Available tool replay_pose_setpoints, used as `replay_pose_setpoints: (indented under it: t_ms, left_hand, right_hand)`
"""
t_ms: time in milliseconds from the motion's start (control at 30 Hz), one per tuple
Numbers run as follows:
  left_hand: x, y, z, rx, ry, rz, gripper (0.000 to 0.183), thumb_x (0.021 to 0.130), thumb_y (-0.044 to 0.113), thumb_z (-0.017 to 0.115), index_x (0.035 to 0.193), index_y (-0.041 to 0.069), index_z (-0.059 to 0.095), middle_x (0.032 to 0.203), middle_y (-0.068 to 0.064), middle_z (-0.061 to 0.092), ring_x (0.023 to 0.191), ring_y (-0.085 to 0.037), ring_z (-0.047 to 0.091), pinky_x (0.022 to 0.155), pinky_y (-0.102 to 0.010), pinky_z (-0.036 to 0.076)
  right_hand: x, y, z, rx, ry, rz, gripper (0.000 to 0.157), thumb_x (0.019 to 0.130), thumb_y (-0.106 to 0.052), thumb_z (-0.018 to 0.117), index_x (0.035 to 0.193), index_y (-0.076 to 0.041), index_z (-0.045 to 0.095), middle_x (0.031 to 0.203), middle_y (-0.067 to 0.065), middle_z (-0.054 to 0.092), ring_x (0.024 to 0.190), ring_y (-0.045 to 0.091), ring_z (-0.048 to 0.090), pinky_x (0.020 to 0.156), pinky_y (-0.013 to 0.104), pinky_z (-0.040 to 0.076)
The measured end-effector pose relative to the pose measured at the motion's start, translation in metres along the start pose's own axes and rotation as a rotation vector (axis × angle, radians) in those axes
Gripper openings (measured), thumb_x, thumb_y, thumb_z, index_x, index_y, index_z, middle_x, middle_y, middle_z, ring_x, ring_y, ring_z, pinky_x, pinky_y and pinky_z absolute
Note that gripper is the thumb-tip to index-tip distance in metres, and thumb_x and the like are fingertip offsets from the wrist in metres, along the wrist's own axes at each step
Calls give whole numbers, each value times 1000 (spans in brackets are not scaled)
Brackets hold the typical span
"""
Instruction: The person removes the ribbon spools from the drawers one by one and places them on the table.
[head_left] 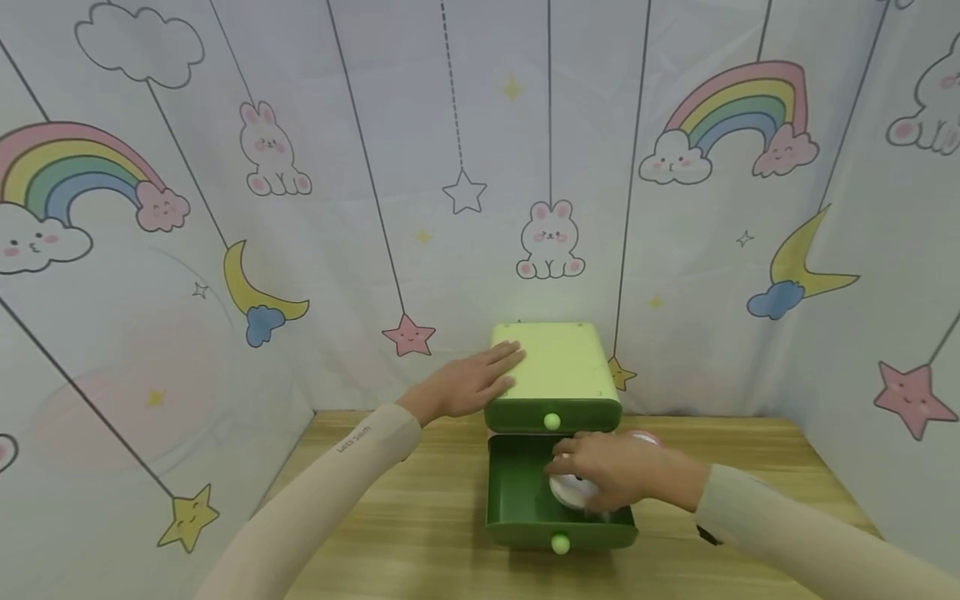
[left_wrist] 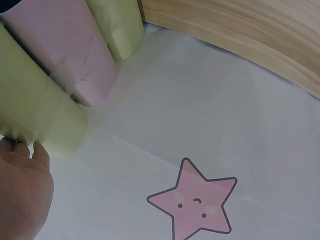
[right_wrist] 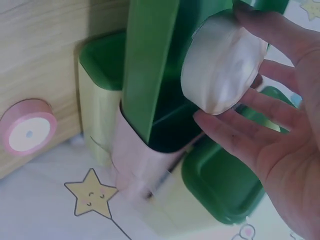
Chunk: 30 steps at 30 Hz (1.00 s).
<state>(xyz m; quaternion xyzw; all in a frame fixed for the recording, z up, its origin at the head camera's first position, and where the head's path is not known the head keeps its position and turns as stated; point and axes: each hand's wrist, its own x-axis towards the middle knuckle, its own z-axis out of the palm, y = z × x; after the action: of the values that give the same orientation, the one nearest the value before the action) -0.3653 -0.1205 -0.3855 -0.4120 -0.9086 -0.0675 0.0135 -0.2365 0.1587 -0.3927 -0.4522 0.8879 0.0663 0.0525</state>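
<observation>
While 1 drawer (head_left: 521, 487) gapes, right hand (head_left: 615, 468) holds disc (right_wrist: 222, 65).

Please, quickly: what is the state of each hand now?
Left hand: open, resting on the boxy pale-green drawer unit.
Right hand: holding a thick, smooth white disc.

3-tier drawer unit (head_left: 562, 358), upright; lt-yellow/pink shell, grn fronts. Top drawer (head_left: 517, 415) closed. Mid drawer (head_left: 517, 492), grn w/ pale knob, pulled out twd 6 o'clock. L hand (head_left: 468, 385) rests on unit's top, 9 o'clock side. White rnd disc (head_left: 564, 493), thick, tilted, gripped by R hand (head_left: 618, 473) over mid drawer's 3 o'clock half; can't tell if touching drawer flr.
</observation>
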Motion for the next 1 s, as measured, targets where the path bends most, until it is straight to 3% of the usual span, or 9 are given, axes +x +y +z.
replay_pose_setpoints:
  t_ms: [167, 333, 567, 1000]
  left_hand:
    - [0, 1, 0, -7, -2, -10, 66, 112, 60, 20, 171, 32, 11, 179, 8, 8, 167, -15, 11, 132, -47, 28]
    - [-1, 1, 1, -14, -4, -17, 66, 111, 62, 20, 171, 34, 11, 179, 9, 8, 167, -15, 11, 131, -49, 29]
    - [-1, 0, 0, -16, -5, -14, 66, 112, 61, 21, 171, 33, 12, 179, 8, 8, 167, -15, 11, 132, -48, 28]
    - [-1, 0, -1, -6, -20, -10, 65, 112, 59, 21, 171, 33, 9, 179, 9, 6, 167, -14, 9, 132, -47, 28]
  right_hand:
    - [-12, -2, -6, -29, 25, 46, 62, 89, -37, 85, 145, -24, 62, 147, 6, 64, 129, 28, 65, 87, 41, 63]
    - [-23, -1, -8, -3, 105, 19, 60, 88, -33, 86, 143, -20, 64, 143, 9, 65, 124, 30, 66, 92, 42, 62]
    - [-42, 2, -16, 31, 145, 39, 61, 90, -36, 85, 144, -17, 63, 145, 14, 64, 126, 36, 66, 98, 49, 59]
    - [-75, 18, -5, 107, 240, 110, 64, 88, -36, 86, 144, -12, 64, 143, 19, 64, 124, 40, 67, 92, 51, 61]
